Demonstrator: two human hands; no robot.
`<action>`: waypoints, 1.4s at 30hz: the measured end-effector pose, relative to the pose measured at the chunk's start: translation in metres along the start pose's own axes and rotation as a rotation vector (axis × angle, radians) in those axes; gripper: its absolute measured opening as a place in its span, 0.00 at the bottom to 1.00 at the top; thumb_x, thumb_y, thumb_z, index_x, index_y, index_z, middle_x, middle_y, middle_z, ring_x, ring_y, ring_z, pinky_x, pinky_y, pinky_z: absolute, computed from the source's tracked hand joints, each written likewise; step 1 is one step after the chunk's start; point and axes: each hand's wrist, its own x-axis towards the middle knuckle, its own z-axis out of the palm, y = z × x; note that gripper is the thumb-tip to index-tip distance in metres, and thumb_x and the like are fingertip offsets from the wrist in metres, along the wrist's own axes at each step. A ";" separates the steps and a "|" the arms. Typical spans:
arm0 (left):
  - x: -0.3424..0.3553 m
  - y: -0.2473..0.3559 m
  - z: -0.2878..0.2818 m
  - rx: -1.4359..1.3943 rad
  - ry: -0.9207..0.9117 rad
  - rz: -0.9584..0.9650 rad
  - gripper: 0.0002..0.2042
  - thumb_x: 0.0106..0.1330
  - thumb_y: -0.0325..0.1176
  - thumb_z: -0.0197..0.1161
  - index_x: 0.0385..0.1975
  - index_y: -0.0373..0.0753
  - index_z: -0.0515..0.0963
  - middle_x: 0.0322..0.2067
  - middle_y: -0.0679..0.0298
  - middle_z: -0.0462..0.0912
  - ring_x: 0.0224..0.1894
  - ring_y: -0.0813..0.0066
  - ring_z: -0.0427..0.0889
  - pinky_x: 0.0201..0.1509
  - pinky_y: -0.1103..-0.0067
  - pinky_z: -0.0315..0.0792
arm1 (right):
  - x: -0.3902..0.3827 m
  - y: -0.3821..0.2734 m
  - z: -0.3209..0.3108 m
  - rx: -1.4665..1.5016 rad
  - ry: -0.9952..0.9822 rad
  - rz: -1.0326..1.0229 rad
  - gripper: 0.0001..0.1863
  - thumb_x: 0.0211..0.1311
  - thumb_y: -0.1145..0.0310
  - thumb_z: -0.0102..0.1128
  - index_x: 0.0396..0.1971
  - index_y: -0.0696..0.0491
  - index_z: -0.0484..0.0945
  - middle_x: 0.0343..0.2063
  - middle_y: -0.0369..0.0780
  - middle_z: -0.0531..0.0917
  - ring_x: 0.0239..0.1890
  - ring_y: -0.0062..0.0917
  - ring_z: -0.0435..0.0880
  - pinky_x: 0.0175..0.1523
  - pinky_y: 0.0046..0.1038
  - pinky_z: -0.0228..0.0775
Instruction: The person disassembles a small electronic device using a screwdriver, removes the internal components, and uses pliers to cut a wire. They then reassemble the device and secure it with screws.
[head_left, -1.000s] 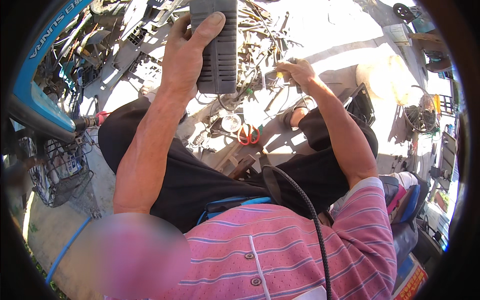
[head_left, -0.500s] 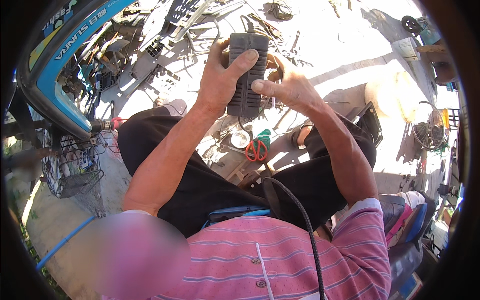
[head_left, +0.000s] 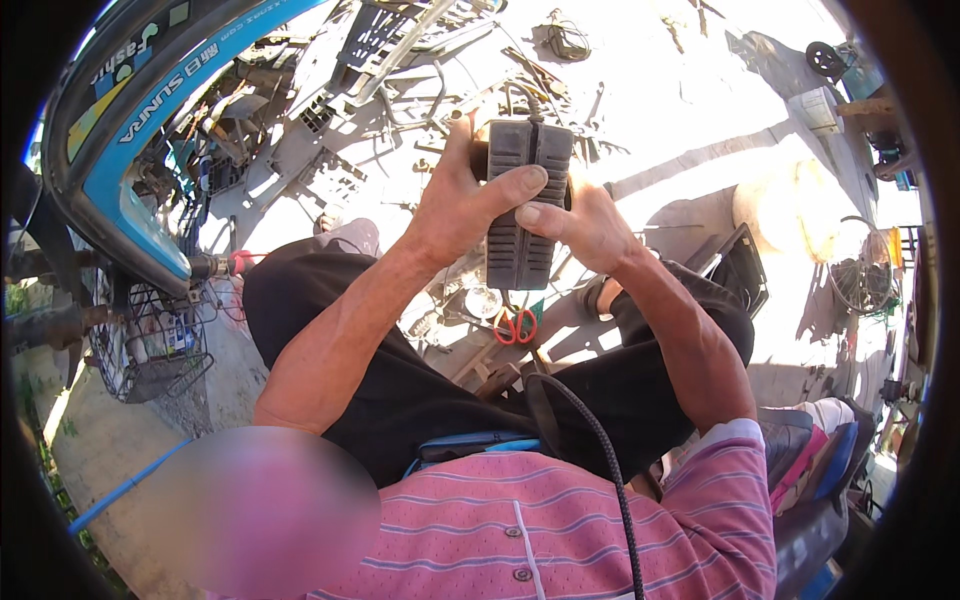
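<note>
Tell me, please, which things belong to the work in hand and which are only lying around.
In hand:
- black ribbed box, held by the left hand and right hand
- its cord

Apparently just lying around:
- red-handled scissors
- coiled dark cable
- small black wheel

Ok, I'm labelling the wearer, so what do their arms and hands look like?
The left hand and right hand are gloveless, the forearms bare, with no watch showing. The right sleeve is short and pink, with pale and blue stripes and a pale edge.
</note>
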 end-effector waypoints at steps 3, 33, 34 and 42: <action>-0.003 0.007 -0.009 -0.249 -0.026 -0.081 0.26 0.68 0.41 0.66 0.58 0.34 0.66 0.48 0.57 0.79 0.50 0.74 0.80 0.53 0.75 0.77 | -0.003 0.013 -0.006 0.452 -0.099 0.034 0.32 0.63 0.46 0.59 0.52 0.60 0.78 0.39 0.40 0.86 0.42 0.24 0.82 0.50 0.29 0.73; -0.001 0.019 -0.066 -0.602 0.103 -0.181 0.22 0.74 0.51 0.57 0.52 0.37 0.77 0.41 0.59 0.86 0.36 0.71 0.88 0.39 0.74 0.86 | -0.002 0.035 -0.011 1.495 -0.115 0.036 0.39 0.71 0.39 0.45 0.67 0.57 0.67 0.58 0.51 0.78 0.55 0.44 0.82 0.59 0.50 0.77; 0.000 0.018 -0.067 -0.583 0.112 -0.193 0.22 0.74 0.51 0.57 0.52 0.37 0.77 0.41 0.59 0.86 0.36 0.71 0.88 0.39 0.74 0.86 | -0.002 0.034 -0.012 1.525 -0.112 0.051 0.39 0.71 0.39 0.45 0.67 0.57 0.67 0.58 0.52 0.78 0.55 0.44 0.82 0.59 0.51 0.77; -0.005 0.016 -0.066 -0.523 0.151 -0.198 0.23 0.73 0.51 0.58 0.53 0.37 0.76 0.42 0.59 0.86 0.37 0.71 0.88 0.41 0.74 0.86 | 0.000 0.029 -0.009 1.503 -0.221 -0.013 0.43 0.70 0.36 0.45 0.70 0.58 0.62 0.63 0.59 0.71 0.60 0.56 0.77 0.62 0.56 0.73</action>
